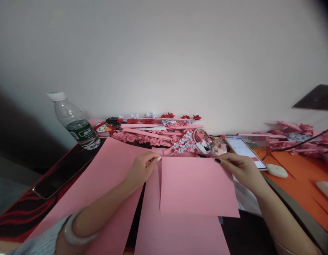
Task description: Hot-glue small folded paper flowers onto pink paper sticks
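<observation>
A smaller rectangle of pink paper (197, 186) is held over the table, its left side showing a second layer or fold. My left hand (144, 166) pinches at its top left corner, thumb and fingers together. At the top right corner, my right hand (239, 170) grips the same paper between thumb and fingers. Below it lies a long pink sheet (180, 237), partly hidden by the held piece. Another large pink sheet (100, 187) spreads under my left forearm.
Along the wall lie several pink paper flowers and rolled stems (150, 136). A water bottle (76, 124) stands at the back left, beside a dark flat device (63, 173). To the right are a lit phone (245, 152), a white earbud case (277, 170) and orange paper (299, 177).
</observation>
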`<state>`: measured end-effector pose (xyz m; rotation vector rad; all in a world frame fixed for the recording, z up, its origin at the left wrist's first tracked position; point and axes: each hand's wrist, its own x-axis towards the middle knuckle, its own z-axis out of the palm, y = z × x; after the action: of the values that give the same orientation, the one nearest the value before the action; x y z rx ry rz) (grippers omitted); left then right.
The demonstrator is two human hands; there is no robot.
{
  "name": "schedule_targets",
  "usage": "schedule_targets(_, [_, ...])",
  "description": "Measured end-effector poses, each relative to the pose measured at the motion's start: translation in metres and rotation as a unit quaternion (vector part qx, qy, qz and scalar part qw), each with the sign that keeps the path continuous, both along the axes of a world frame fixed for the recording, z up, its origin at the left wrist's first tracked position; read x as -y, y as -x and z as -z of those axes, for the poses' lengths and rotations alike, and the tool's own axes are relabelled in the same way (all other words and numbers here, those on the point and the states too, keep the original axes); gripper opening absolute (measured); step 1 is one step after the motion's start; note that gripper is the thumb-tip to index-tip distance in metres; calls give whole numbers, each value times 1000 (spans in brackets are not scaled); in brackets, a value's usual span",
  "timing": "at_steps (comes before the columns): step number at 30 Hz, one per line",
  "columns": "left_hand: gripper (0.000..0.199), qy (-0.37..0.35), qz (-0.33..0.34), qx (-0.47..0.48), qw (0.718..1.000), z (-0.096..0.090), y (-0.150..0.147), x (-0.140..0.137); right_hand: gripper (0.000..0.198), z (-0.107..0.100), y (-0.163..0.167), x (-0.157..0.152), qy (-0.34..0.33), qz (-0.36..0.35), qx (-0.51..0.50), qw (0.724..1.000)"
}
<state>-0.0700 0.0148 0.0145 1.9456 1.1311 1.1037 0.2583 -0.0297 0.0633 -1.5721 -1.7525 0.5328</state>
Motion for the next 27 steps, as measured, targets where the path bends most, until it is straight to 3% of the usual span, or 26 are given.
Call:
schedule_targets(5, [27, 74, 1, 66, 995, 8, 4, -11, 31, 7, -14, -7, -8, 94, -101, 990])
schedule_targets(9, [46, 221, 105, 127, 961, 9, -1, -9, 30, 12, -13, -10, 29, 107, -175, 978])
schedule_targets(11, [43, 254, 153, 104, 949, 6, -4, -4, 32, 13, -7, -9, 42, 105, -186, 976])
schedule_targets(14, [27, 255, 175, 45, 950, 2, -5, 3, 35, 14, 2, -9, 54, 104, -203, 972])
schedule_targets(20, [32, 239, 122, 61, 961, -2, -4, 3, 48, 16, 9, -8, 126, 69, -335, 931])
schedule_targets(24, [32, 227, 104, 80, 965, 1, -3, 1, 43, 19, 14, -6, 202, -16, -322, 925])
schedule_targets(27, [32, 238, 128, 99, 958, 4, -4, 1, 43, 22, 18, -5, 191, 0, -306, 933])
